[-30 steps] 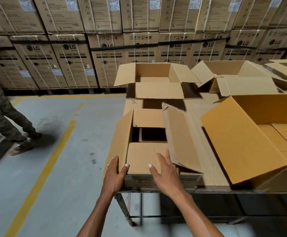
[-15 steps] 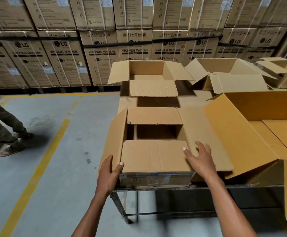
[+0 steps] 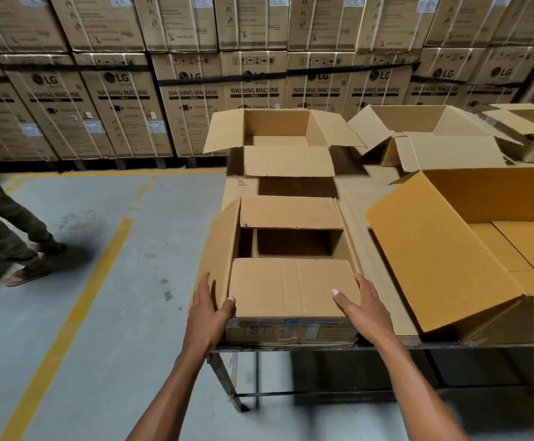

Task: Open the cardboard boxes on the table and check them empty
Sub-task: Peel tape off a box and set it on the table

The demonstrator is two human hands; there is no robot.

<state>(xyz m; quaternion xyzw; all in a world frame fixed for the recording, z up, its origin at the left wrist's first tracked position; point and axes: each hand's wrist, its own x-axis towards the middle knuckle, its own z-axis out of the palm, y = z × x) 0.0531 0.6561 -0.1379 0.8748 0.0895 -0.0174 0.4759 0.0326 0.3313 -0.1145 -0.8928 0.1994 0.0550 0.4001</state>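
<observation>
1. The box being worked on [image 3: 291,272] sits at the near left corner of the bench [image 3: 383,272], right at the edge, with its long side flaps already folded out left and right

2. Left hand [image 3: 210,308] is at the box's near left corner, thumb hooked over the edge of the near short flap [image 3: 291,286] and the other fingers up against the left side flap. Looks like a light hold on that corner, fingers fairly straight, not a hard squeeze

3. Right hand [image 3: 362,305] is on the near right corner, thumb on top of that same flap, the rest of the fingers lying relaxed on the flattened right side flap. Open-ish, nothing really clamped

4. The far short flap [image 3: 291,213] is also still folded in, so only a dark gap in the middle shows the inside. Can't tell yet if it's empty

5. Handling guess: plain corrugated card, light, stiff along the panels but floppy at the creases. I'd grab the near flap by its free edge and fold it back toward me; pulling by one corner could tear or bend it

6. Other opened boxes, like the big yellowish one [image 3: 450,249] on the right, sit close by
</observation>
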